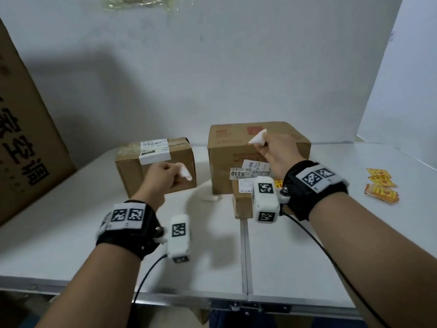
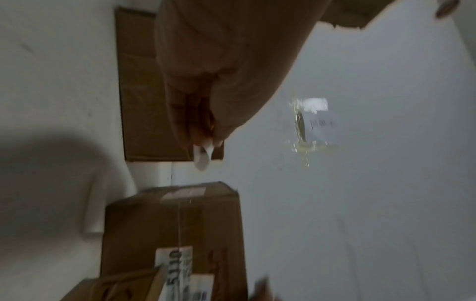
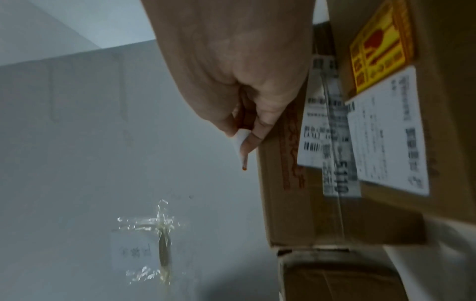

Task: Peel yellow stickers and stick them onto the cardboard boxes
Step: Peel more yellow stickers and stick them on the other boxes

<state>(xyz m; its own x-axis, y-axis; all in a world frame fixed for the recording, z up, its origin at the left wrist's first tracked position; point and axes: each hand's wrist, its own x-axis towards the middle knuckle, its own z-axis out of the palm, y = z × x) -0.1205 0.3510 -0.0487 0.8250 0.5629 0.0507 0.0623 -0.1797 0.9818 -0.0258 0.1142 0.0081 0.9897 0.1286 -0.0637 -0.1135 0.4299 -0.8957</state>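
My right hand (image 1: 261, 146) pinches a peeled sticker (image 1: 258, 138) over the top of the big right cardboard box (image 1: 227, 162); its white back faces me and an orange corner shows. The right wrist view shows the same sticker (image 3: 243, 151) held between thumb and fingers (image 3: 257, 136). My left hand (image 1: 176, 179) pinches a curled white backing paper (image 1: 185, 172) in front of the left cardboard box (image 1: 132, 171); the backing paper (image 2: 203, 159) hangs from the fingertips (image 2: 219, 138). A small box (image 1: 242, 202) in front carries a yellow sticker (image 3: 381, 61).
A pile of yellow stickers (image 1: 380, 188) lies on the white table (image 1: 307, 245) at the right. A white paper scrap (image 1: 211, 198) lies between the boxes. A large printed carton (image 1: 26, 143) leans at the left. A grey wall stands behind.
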